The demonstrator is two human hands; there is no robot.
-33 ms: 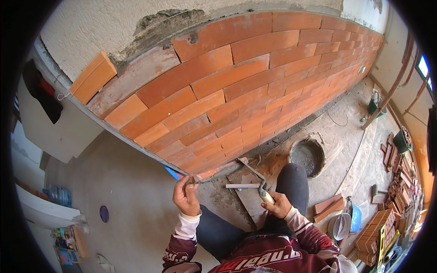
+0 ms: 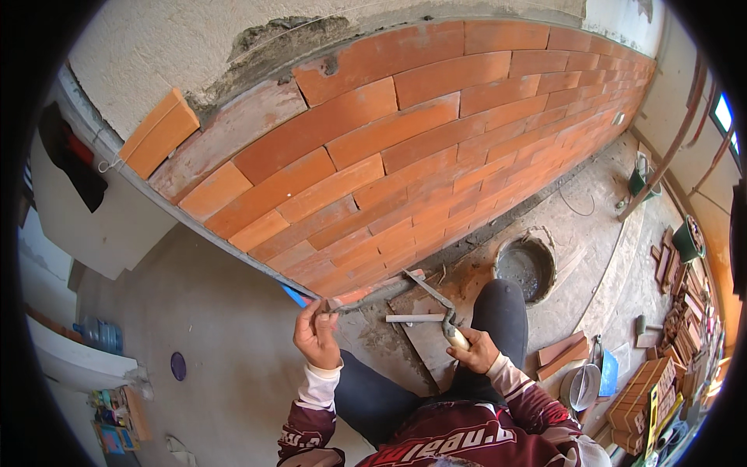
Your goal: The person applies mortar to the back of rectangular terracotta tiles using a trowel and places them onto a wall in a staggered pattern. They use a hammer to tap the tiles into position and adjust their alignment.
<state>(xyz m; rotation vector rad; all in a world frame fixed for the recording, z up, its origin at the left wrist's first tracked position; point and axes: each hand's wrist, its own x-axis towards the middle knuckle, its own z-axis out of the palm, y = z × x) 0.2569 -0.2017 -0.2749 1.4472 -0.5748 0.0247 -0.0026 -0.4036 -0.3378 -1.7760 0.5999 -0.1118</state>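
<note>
My right hand [image 2: 475, 352] is closed around the pale handle of a mortar-smeared trowel [image 2: 449, 319]. Its narrow blade points away from me, toward the foot of the brick wall [image 2: 389, 187]. Beside the wall's lower left end is my left hand [image 2: 317, 336], its thumb and fingers pinched together. Whatever lies between those fingertips is too small to make out. Just past them a low strip of brick and mortar [image 2: 362, 294] runs along the wall's base. A light-coloured rod or tube [image 2: 414, 318] lies on the board near the trowel.
A round basin of wet grey mortar [image 2: 526, 268] stands beyond my right knee. Loose brick strips [image 2: 562, 355], a sieve-like pan [image 2: 580, 387] and stacked bricks [image 2: 642, 401] lie to the right. Green buckets [image 2: 689, 240] stand farther off. A water jug [image 2: 101, 335] is at far left.
My left hand has shifted very slightly to the left. My right hand and the trowel look the same.
</note>
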